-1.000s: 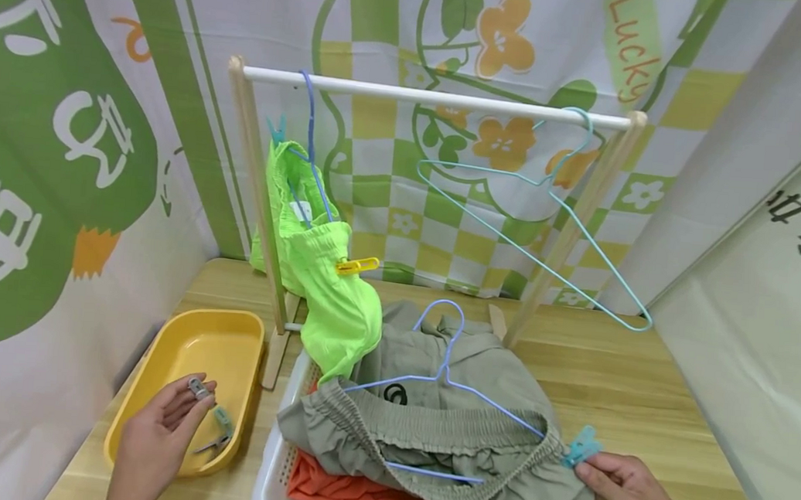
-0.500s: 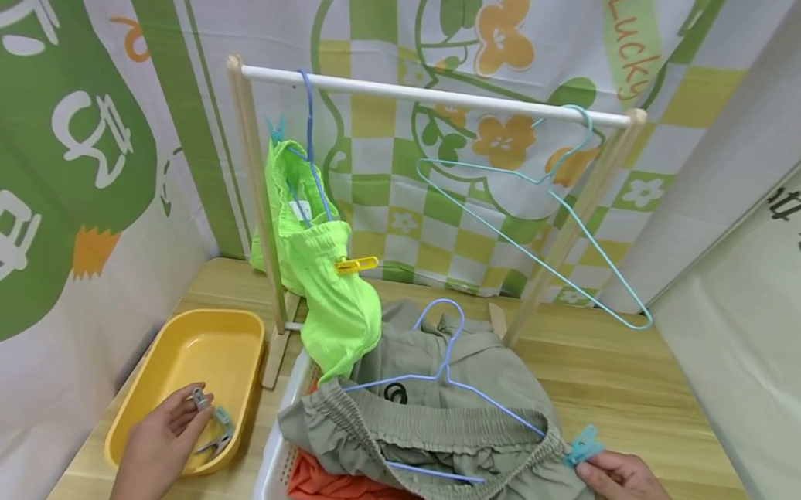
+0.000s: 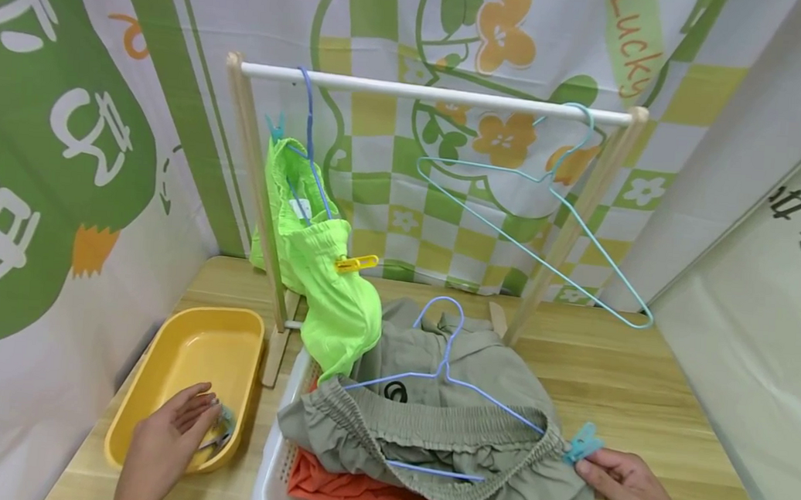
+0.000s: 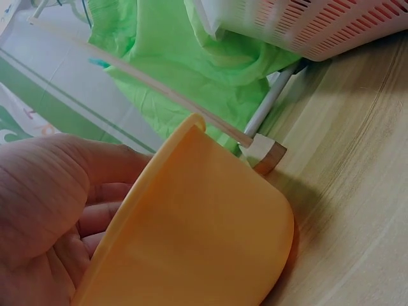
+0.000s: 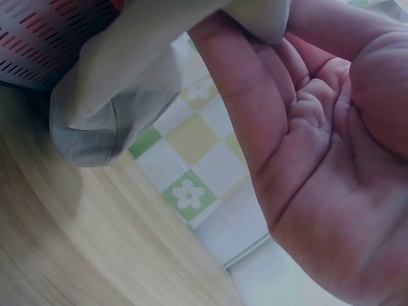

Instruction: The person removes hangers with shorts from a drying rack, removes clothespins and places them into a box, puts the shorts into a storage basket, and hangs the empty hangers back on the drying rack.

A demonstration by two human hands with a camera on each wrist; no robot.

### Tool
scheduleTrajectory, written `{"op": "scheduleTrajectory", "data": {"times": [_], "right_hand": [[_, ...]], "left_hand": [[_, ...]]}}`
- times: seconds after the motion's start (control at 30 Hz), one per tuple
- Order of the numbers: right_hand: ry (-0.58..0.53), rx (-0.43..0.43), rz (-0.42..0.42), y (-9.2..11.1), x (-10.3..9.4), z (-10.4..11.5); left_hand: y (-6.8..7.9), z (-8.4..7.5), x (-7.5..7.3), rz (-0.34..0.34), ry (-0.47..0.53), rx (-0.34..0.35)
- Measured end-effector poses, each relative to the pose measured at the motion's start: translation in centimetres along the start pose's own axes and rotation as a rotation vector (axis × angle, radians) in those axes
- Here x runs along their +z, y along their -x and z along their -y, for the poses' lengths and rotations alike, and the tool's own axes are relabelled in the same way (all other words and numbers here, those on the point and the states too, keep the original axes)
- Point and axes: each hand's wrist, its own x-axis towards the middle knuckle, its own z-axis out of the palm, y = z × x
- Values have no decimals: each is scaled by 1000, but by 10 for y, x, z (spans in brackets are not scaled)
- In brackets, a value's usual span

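Observation:
My right hand (image 3: 635, 491) pinches a teal clothespin (image 3: 584, 442) at the right end of the waistband of grey elastic-waist pants (image 3: 471, 433). Grey cloth (image 5: 121, 83) hangs beside that hand in the right wrist view; the clothespin is hidden there. A blue hanger (image 3: 444, 369) lies with its lower part inside the waistband. My left hand (image 3: 167, 439) reaches over the yellow tray (image 3: 254, 348), fingers bent, near a few clothespins (image 3: 222, 427). I cannot tell whether a clothespin is between its fingertips, which the tray wall (image 4: 204, 217) hides in the left wrist view.
White basket (image 3: 273, 473) under the pants, with orange cloth (image 3: 328, 489) inside. Behind it stands a rack (image 3: 411, 91); bright green shorts (image 3: 328, 291) hang at its left with a yellow clothespin (image 3: 358, 263), and a teal hanger (image 3: 533, 251) hangs at its right.
My left hand has lowered slightly into the tray; the grey clothespin seen between its fingers earlier no longer shows clearly. My right hand keeps its place on the teal clothespin.

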Motion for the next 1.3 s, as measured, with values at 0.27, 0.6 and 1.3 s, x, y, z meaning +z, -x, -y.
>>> {"op": "scheduleTrajectory", "data": {"times": [0.27, 0.6, 1.3], "right_hand": [[9, 7, -13, 0, 2, 1], [39, 4, -29, 2, 4, 0], [146, 43, -59, 1, 3, 4]], "left_hand": [[1, -12, -2, -85, -15, 99], [7, -91, 6, -58, 213, 412], [-5, -251, 113, 776, 28, 1127]]}}
